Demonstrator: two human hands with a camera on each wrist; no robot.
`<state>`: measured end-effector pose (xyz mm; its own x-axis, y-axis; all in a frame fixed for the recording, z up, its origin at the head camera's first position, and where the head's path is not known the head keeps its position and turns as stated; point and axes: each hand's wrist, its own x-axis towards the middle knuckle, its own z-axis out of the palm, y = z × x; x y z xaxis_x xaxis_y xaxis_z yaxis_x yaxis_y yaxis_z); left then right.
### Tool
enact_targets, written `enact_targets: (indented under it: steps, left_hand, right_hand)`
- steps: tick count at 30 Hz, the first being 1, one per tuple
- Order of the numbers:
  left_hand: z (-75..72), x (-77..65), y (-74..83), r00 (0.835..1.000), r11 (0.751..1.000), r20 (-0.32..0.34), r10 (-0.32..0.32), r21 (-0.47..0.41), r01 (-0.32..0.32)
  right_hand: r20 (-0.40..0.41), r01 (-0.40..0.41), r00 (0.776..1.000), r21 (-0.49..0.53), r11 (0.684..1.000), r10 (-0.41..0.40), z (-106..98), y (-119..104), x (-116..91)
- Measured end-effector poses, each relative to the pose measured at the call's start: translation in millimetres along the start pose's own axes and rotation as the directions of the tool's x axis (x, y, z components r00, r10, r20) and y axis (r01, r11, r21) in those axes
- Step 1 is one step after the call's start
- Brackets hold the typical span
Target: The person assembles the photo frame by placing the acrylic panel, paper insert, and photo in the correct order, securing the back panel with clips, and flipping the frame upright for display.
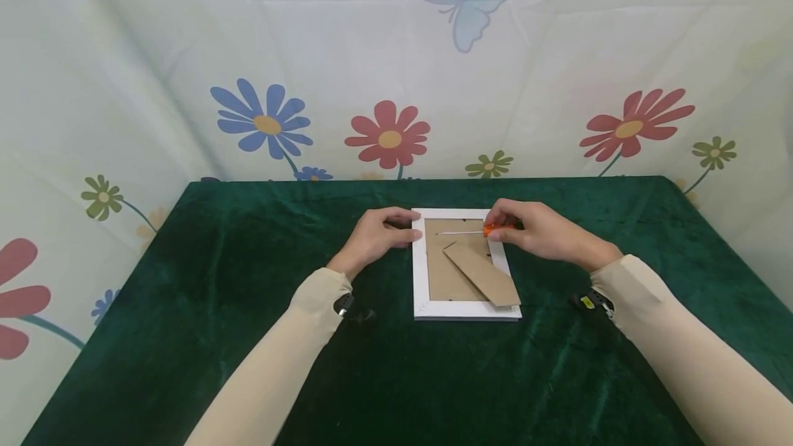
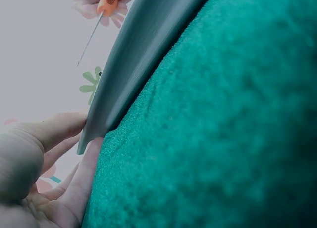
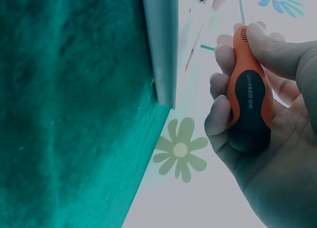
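A white picture frame [image 1: 420, 274] lies face down on the green cloth, its brown backing board [image 1: 442, 274] upward. The fold-out stand [image 1: 486, 276] slants across the board to the lower right corner. At the frame's upper left edge, my left hand [image 1: 374, 238] pinches the rim between thumb and fingers, as the left wrist view also shows. My right hand [image 1: 544, 229] grips an orange and black screwdriver [image 3: 251, 92] over the frame's right side. Its thin shaft points left across the upper part of the board. Small dark tabs [image 1: 489, 255] show along the opening's edge.
Dark green velvet cloth [image 1: 248, 294] covers the table. Behind it hangs a pale curtain [image 1: 347, 40] printed with flowers and a butterfly. Dark straps with small devices [image 1: 591, 303] sit at both wrists.
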<state>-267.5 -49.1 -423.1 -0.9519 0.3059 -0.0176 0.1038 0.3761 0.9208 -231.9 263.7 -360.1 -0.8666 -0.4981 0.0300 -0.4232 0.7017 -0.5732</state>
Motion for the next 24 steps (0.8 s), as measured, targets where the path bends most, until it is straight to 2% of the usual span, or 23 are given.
enact_targets:
  steps: [8, 24]
  left_hand:
    - [0.0, 1.2, 0.1, 1.000, 1.000, 0.007, 0.003, 0.000, -0.003]
    - [-0.5, 1.4, -1.3, 1.000, 1.000, 0.004, 0.002, 0.005, -0.003]
  right_hand:
    - [0.006, 0.057, 0.998, -0.010, 0.998, -0.057, 4.1, -7.4, 1.5]
    - [0.023, 0.091, 0.996, -0.025, 0.996, -0.090, 11.5, -10.8, 4.6]
